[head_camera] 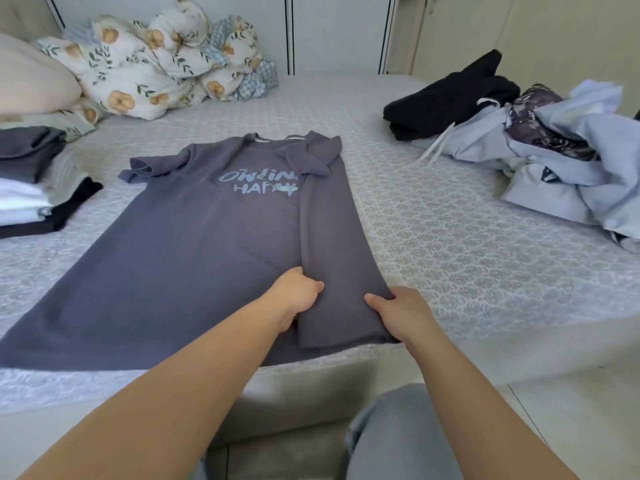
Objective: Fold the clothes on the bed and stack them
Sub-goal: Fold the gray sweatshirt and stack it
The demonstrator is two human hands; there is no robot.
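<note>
1. Far left on the bed [398,188]: stack [33,181] of folded clothes, grey on top, white and black lower down. Counts as finished work; exact number of pieces too hard to tell.
2. Back left: floral quilt [156,64] bunched against the wall, beside a pale pillow [31,77]. No part of the folding, by the look of it.
3. Centre: grey tee [180,258] laid flat, print side up, hem toward the near edge of the bed. Right side panel and right sleeve already turned in over the body; left sleeve out flat, left side not yet folded.
4. Left hand [298,292]: curled at the inner edge of the turned-in panel near the hem, thumb on the cloth, fingertips tucked out of sight. Seems to pinch that edge, though not certain.
5. Right hand [398,313]: on the outer fold near the hem, thumb on top, fingers apparently wrapped under the fold. Holding the cloth, likely squaring the panel.
6. Right: black garment [450,95], roughly folded, just beside a loose pile [571,168] of pale blue and dark patterned clothes. All of that pile left to fold.
7. Judged overall: somewhere mid-task. Tee needs its left side turned in, then folding up lengthwise, then a place on the stack.
</note>
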